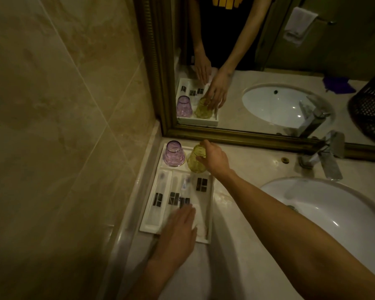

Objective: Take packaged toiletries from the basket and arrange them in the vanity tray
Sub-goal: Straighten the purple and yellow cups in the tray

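White rectangular vanity tray (210, 213) sat at the back-left corner of the pale marble countertop (236, 245), long side along the wall, short far end just short of the gilt-framed mirror (268, 83).

Far end of tray: two inverted ribbed tumblers side by side, purple glass tumbler (174, 153) at the far-left corner, yellow-green glass tumbler (195, 159) just beside it on the right.

Right hand (214, 158) reached across from the sink side, fingers curled over the base and right side of the yellow-green tumbler, gripping it. Tumbler looked slightly tilted; couldn't tell if it was off the tray floor.

Rest of tray: clear packaged toiletries (175, 191) with dark labels laid lengthwise in parallel, about four packets, label ends at staggered heights. Contents too blurred to identify.

Left hand (178, 230) lay flat, palm down, fingers together and extended over the near end of the tray, pressing on the packets and a white folded piece (200, 221) at the near-right corner. Nothing pinched; hand flat and spread.

White oval sink basin (333, 213) was right of the tray, chrome tap (327, 156) at the back edge. Dark woven basket (370, 113) showed only as a mirror reflection at the right edge.
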`<control>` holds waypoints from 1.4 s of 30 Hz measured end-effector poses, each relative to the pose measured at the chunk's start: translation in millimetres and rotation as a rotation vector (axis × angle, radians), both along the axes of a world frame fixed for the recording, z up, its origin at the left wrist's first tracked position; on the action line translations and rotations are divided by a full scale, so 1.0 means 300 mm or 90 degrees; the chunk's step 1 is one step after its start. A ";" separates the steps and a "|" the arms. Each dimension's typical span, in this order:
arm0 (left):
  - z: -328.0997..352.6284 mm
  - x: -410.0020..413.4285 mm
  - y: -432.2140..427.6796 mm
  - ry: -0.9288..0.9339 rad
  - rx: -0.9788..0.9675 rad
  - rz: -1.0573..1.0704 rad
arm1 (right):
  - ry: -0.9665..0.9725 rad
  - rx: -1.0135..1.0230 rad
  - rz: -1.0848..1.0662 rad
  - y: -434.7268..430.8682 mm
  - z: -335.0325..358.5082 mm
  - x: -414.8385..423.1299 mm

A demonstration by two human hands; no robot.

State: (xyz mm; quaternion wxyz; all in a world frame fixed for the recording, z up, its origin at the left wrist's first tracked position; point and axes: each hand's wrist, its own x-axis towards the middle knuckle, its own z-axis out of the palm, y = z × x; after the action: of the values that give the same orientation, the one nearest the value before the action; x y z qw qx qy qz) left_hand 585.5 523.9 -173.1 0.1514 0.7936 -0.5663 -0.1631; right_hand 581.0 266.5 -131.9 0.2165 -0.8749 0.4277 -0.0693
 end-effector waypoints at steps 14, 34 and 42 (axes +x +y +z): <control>-0.035 0.388 -0.267 -0.061 0.081 0.119 | 0.067 -0.174 0.131 0.056 -0.001 0.131; 0.032 0.505 -0.471 -0.027 -0.066 0.100 | 0.129 0.052 0.026 -0.059 0.033 0.021; 0.065 0.496 -0.466 -0.068 -0.017 0.090 | 0.147 0.048 0.025 -0.053 0.033 0.007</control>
State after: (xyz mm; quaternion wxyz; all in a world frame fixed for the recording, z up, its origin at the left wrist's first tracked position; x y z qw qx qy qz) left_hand 734.2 384.1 -153.7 0.1429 0.8371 -0.5181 -0.1019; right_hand 583.2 250.7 -122.1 0.1999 -0.8765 0.4349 0.0523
